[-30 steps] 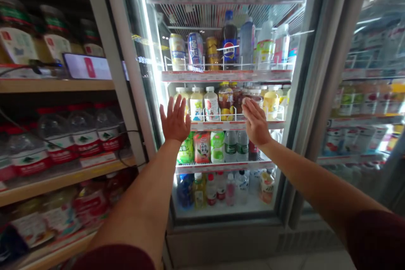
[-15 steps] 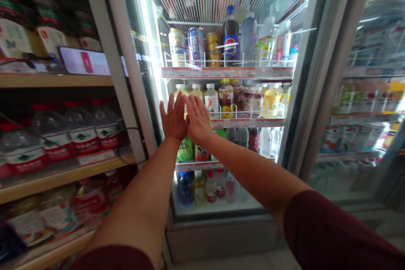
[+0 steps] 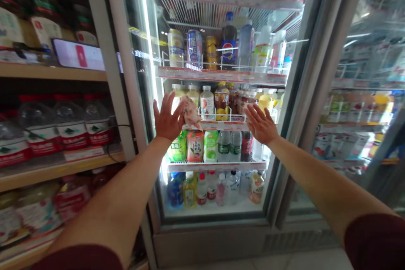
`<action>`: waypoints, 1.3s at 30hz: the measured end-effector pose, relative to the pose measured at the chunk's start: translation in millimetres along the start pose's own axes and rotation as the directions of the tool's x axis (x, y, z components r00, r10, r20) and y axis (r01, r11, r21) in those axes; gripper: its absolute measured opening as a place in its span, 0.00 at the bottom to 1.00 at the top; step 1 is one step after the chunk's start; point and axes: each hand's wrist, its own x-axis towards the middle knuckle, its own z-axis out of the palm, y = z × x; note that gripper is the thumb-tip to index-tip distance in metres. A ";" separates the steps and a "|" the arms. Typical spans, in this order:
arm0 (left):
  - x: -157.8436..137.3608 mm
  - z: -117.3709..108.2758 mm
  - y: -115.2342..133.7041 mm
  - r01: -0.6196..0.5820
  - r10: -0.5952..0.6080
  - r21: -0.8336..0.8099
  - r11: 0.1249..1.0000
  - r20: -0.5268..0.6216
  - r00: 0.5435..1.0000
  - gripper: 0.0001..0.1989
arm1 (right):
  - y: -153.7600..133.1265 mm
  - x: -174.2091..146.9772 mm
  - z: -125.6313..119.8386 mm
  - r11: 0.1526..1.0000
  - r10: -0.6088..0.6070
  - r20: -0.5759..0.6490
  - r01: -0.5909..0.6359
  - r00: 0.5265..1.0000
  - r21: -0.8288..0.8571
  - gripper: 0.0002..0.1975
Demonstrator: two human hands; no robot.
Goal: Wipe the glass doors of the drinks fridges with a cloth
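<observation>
Both my hands are raised before the glass door of a lit drinks fridge point(image 3: 209, 228). My left hand point(image 3: 168, 119), at the door's left side, has its fingers spread and holds nothing. Beside it a pale hand-shaped reflection shows in the glass. Toward the door's right side, my right hand point(image 3: 261, 124) is also open, fingers stretched out and bare. Whether either palm touches the glass I cannot tell. Behind the glass between them stand a white-capped bottle point(image 3: 207, 103) and a dark tea bottle point(image 3: 222, 100). A green bottle point(image 3: 210, 145) is on the shelf below.
Higher up are a cola bottle point(image 3: 229, 41) and a blue can point(image 3: 194, 48). An open wooden shelf point(image 3: 57, 173) at left carries large red-capped water bottles point(image 3: 68, 122) and a lit screen point(image 3: 78, 55). Another glass-fronted fridge point(image 3: 357, 105) stands right.
My hands were side by side at the left of the door. The right hand has swept right, and the left has shifted slightly left. The view has moved a little.
</observation>
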 end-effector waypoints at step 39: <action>-11.3 1.1 15.4 0.086 -0.089 -0.033 0.996 -0.113 0.990 0.32 | -8.2 -14.7 23.3 0.997 0.076 -0.087 -0.078 0.993 -0.017 0.34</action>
